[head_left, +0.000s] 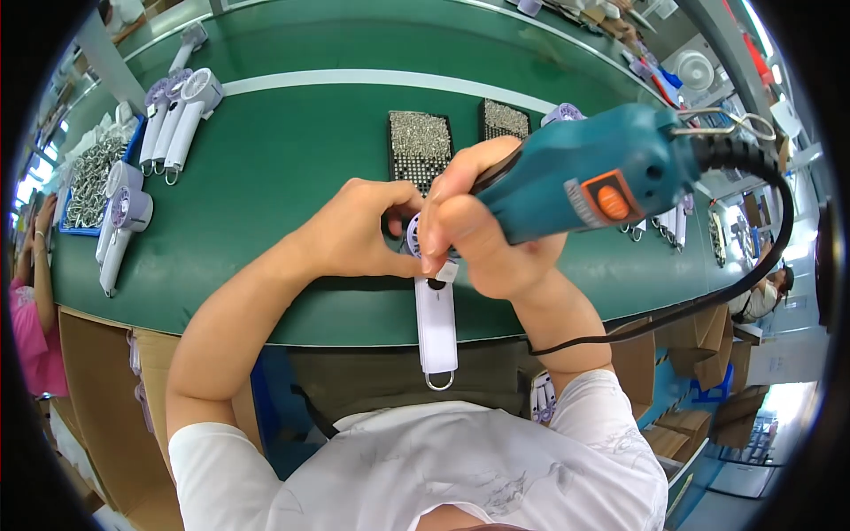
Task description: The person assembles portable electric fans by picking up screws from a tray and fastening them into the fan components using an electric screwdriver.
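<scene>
Right hand point(482, 243) wraps the teal electric screwdriver point(589, 173), left hand point(359, 234) pinches the white handheld fan point(434, 305) on the green surface point(292, 159): screw-driving step, next needs steady vertical pressure.

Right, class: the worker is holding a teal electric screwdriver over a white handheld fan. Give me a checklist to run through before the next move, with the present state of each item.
1. Right hand grips the teal electric screwdriver firmly: ok.
2. Left hand steadies the head of the white handheld fan: ok.
3. Fan handle lies flat on the green conveyor belt, its loop end over the near edge: ok.
4. Driver tip seated on a screw: cannot tell, fingers hide it.
5. Black power cord hangs clear of the fan: ok.
6. Screw trays within reach behind the hands: ok.
</scene>
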The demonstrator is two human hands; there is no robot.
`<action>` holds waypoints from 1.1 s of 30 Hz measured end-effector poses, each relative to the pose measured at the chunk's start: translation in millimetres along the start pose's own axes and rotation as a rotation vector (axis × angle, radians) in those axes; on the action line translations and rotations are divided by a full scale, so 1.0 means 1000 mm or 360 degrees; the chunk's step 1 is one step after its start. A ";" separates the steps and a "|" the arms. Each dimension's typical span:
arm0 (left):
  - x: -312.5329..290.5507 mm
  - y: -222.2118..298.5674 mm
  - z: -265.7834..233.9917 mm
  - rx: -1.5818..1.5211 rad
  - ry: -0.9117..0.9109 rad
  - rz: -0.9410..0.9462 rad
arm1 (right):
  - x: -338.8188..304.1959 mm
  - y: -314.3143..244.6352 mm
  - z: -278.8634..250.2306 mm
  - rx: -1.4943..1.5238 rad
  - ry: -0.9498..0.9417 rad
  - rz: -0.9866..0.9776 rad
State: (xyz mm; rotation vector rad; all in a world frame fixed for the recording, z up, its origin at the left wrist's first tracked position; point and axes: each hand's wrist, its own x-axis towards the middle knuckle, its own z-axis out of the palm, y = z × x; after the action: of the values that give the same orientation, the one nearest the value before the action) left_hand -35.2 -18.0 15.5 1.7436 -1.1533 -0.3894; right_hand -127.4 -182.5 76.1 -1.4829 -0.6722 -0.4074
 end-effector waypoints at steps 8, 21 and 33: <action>0.006 -0.002 -0.001 0.0158 -0.0083 -0.0003 | -0.003 -0.003 0.008 0.0259 0.0274 0.0075; 0.004 -0.006 0.001 0.0150 -0.0045 0.0069 | -0.002 0.002 0.009 0.0280 0.0359 -0.0015; 0.005 -0.014 0.007 -0.0055 0.0055 0.0116 | 0.006 0.004 0.002 -0.0151 0.0079 -0.0010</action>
State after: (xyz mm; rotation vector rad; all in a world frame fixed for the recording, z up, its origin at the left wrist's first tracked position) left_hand -30.3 -25.0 1.0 1.6671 -1.1753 -0.3323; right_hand -120.6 -179.3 76.7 -1.5559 -0.6255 -0.4848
